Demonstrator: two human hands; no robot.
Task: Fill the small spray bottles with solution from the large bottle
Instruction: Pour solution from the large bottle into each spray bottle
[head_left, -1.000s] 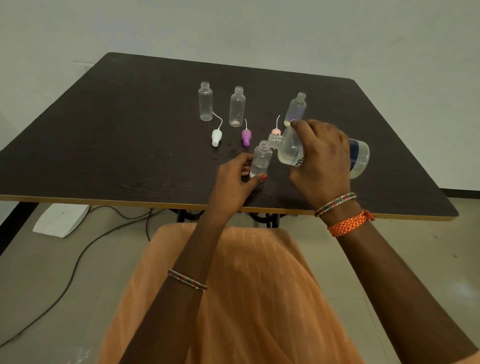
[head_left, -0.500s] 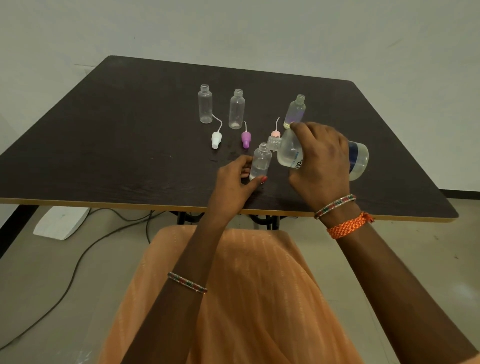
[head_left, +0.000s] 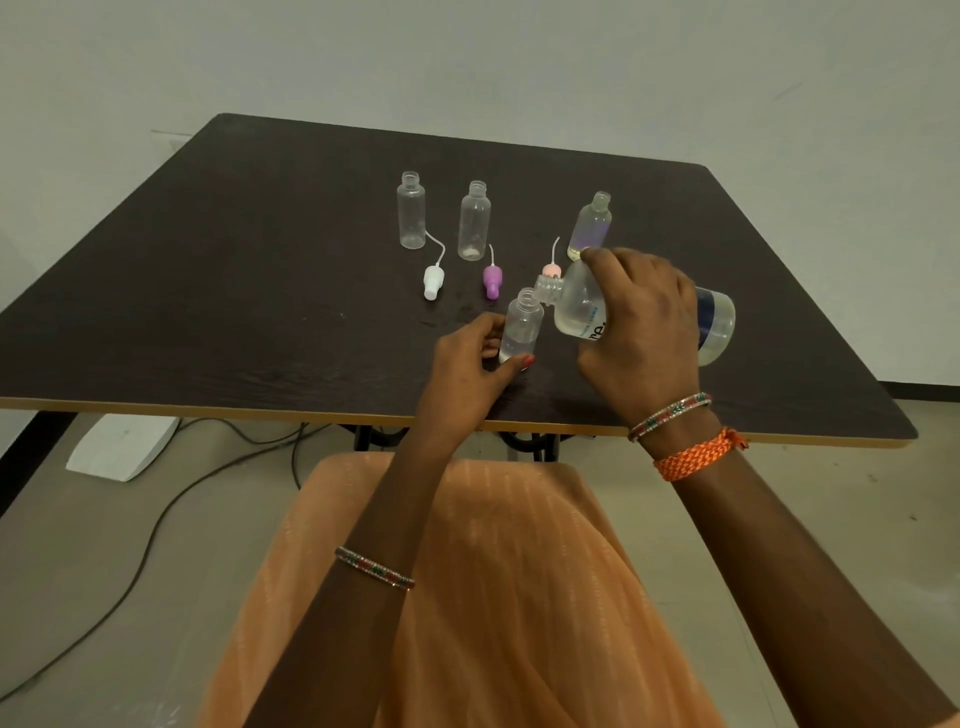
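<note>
My right hand (head_left: 641, 332) grips the large clear bottle (head_left: 576, 306), tipped on its side with its open neck just over the mouth of a small clear bottle (head_left: 521, 325). My left hand (head_left: 467, 364) holds that small bottle upright on the dark table (head_left: 234, 291), thumb and fingers at its base; a little liquid shows in its bottom. Three more small bottles stand uncapped further back: one at the left (head_left: 411, 210), one in the middle (head_left: 474, 221), and one at the right (head_left: 590, 226) with liquid in it.
Three spray caps with thin tubes lie on the table: white (head_left: 432, 282), purple (head_left: 491, 281) and pink (head_left: 551, 269), the pink one partly behind the large bottle. Cables (head_left: 156, 514) and a white box (head_left: 122, 449) lie on the floor under the table's near edge.
Hardly anything has moved. The large bottle stays tipped over the small bottle, and both hands keep their hold.
</note>
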